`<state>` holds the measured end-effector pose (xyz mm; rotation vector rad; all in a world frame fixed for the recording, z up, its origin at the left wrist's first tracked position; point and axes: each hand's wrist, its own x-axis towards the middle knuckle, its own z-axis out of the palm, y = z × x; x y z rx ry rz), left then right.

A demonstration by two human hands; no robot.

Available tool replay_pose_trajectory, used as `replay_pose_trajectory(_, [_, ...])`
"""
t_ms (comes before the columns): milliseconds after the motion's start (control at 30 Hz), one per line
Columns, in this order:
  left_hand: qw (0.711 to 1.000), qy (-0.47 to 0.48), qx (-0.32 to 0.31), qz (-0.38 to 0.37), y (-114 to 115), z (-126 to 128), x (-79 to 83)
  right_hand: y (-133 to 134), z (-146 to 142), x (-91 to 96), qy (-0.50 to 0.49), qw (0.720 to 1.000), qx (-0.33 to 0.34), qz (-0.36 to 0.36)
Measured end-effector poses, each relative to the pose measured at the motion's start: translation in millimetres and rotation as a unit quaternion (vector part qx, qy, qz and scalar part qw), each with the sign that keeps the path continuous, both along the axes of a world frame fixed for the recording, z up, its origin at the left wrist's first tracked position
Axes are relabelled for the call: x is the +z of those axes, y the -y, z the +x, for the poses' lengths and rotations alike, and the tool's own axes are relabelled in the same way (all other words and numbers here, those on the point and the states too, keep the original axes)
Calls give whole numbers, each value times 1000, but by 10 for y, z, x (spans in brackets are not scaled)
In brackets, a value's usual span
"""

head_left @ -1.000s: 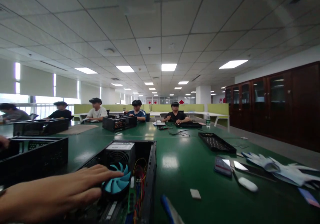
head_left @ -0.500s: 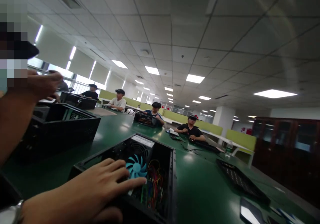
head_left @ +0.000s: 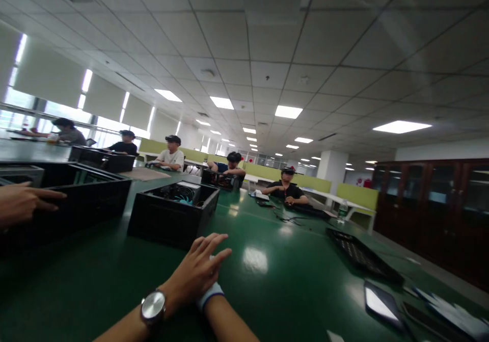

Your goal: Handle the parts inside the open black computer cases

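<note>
My left hand (head_left: 196, 268), with a silver watch on the wrist, lies across my right hand, its fingers stretched forward and apart. Beneath it, my right hand (head_left: 211, 293) wears a light glove (head_left: 213, 292) with a blue-edged cuff; its fingers are mostly hidden. Beyond both hands, on the green table (head_left: 263, 286), stands a black computer case (head_left: 171, 214), open at the top. A bit of its light-blue fan (head_left: 184, 199) shows inside. Neither hand touches the case.
A co-worker's hand (head_left: 28, 204) reaches in at the left by another open case (head_left: 95, 191). A black panel (head_left: 362, 258), a phone (head_left: 382, 304) and a bottle (head_left: 343, 212) are on the right. Several people sit farther back; one person (head_left: 286, 189) handles dark parts.
My left hand has left the computer case and now lies over my gloved right hand, which has come into view. The case appears farther away. The co-worker's raised arm has lowered.
</note>
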<state>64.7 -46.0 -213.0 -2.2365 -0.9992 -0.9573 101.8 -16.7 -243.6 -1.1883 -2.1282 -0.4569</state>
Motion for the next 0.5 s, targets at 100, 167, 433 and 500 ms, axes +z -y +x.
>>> replay_pose_trajectory(100, [994,84,18,-73,-161,-97,-221,38,208,-29,115,990,18,-83])
replay_pose_trajectory(167, [987,99,21,-122,-244,-250,-323,170,562,-34,142,984,35,-102])
replay_pose_trajectory(433, [962,123,50,-237,-513,-548,-569,1118,1970,-175,113,969,113,-187])
replay_pose_trajectory(500, [959,106,37,-259,-487,-504,-545,1265,2426,-156,115,977,77,-161])
